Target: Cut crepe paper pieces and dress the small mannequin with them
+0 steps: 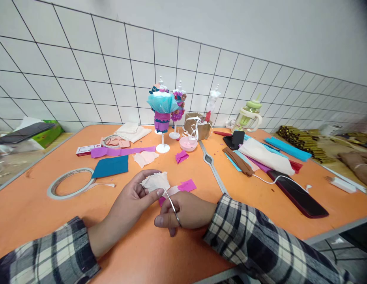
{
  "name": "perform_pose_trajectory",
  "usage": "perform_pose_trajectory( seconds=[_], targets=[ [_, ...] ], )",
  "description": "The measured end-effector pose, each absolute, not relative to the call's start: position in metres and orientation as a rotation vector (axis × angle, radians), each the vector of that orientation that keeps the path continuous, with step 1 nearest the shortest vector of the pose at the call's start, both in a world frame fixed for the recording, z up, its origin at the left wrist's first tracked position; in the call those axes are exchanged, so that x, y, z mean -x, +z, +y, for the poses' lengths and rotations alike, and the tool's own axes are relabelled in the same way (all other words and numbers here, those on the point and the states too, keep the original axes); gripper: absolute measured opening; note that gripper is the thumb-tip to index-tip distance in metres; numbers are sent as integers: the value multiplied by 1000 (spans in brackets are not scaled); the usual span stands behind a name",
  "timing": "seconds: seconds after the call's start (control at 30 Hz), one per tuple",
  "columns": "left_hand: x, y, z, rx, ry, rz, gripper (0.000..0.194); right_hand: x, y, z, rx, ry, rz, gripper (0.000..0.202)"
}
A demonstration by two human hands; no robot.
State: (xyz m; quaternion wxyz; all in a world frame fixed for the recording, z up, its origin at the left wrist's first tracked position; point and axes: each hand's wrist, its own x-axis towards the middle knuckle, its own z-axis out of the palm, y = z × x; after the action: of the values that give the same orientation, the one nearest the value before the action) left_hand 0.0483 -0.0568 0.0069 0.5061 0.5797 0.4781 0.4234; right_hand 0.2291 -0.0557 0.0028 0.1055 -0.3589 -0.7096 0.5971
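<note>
My left hand (pixel 142 194) pinches a crumpled cream paper piece (pixel 156 181) between thumb and fingers, above the middle of the orange table. Metal scissors (pixel 172 205) are in my right hand (pixel 183 209), their blades pointing up and left to the lower edge of the cream paper. Whether the blades are apart cannot be made out. Beneath and behind the hands lies a magenta paper strip (pixel 187 185), partly hidden. A little farther back are a pale peach paper piece (pixel 145 158) and a small magenta scrap (pixel 181 157).
On the orange table (pixel 136 252), a tape roll (pixel 71 184) and teal paper (pixel 110 167) lie left. Small dress forms (pixel 162 118) stand behind, beside a pink bowl (pixel 188 144). Right are paper rolls (pixel 265 156), a dark phone (pixel 297 193) with a white cable, and a green-lidded bottle (pixel 249 116).
</note>
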Motion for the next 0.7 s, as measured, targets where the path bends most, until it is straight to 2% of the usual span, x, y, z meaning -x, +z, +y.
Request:
perform_pose_trajectory(
  seconds=[0.2, 0.7],
  targets=[
    [-50, 12, -59, -1389, 1009, 1107, 47, -230, -3, -54, 1024, 1671, -2145, 51],
    [-50, 10, -58, -1435, 1001, 1138, 48, -229, 1, -56, 1015, 1738, -2083, 51]
  ],
)
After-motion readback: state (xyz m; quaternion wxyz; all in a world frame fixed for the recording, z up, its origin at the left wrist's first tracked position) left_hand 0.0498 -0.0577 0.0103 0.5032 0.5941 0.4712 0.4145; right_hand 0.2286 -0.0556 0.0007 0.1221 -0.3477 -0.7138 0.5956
